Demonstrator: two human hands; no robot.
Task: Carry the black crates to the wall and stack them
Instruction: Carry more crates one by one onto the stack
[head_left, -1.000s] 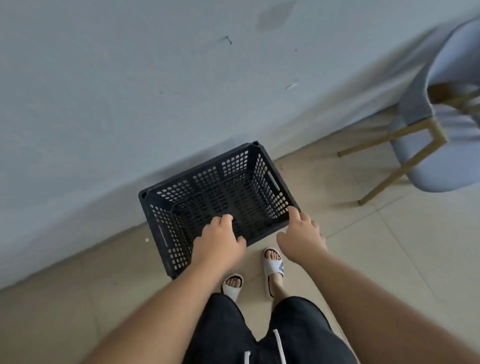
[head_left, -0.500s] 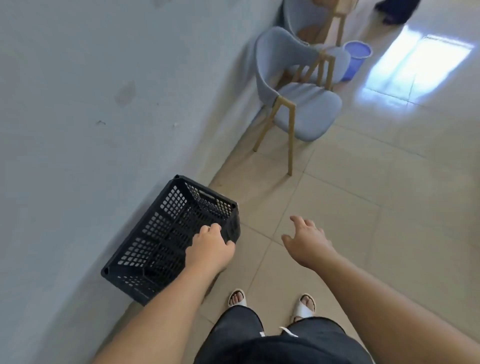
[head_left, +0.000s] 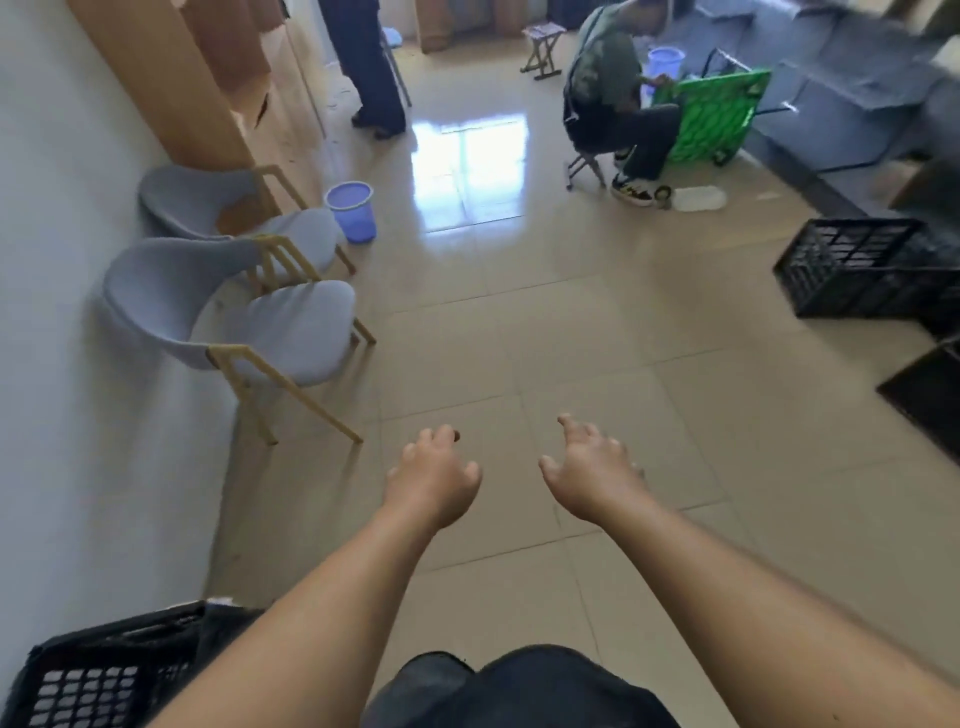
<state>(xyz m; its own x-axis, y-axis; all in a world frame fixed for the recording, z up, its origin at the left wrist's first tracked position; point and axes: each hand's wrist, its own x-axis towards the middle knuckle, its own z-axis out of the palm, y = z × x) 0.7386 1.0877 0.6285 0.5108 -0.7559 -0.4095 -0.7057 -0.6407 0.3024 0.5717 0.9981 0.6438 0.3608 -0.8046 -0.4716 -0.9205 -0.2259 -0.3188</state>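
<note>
Left hand (head_left: 434, 480) and right hand (head_left: 592, 475): both extended forward over the floor (head_left: 519, 332), fingers loosely spread, holding nothing. One black crate (head_left: 104, 670) sits against the wall (head_left: 62, 364) at lower left, behind the left forearm, clear of both hands. A second crate (head_left: 852, 267) stands well apart, ahead and to the right, with a further dark edge nearer that I cannot identify. Assessment: perforated rigid plastic, apparently empty, so likely light and stiff, not fragile. Best hold appears to be the top rim or side slots, one hand per side. Grey chairs (head_left: 234, 312) line the wall.
</note>
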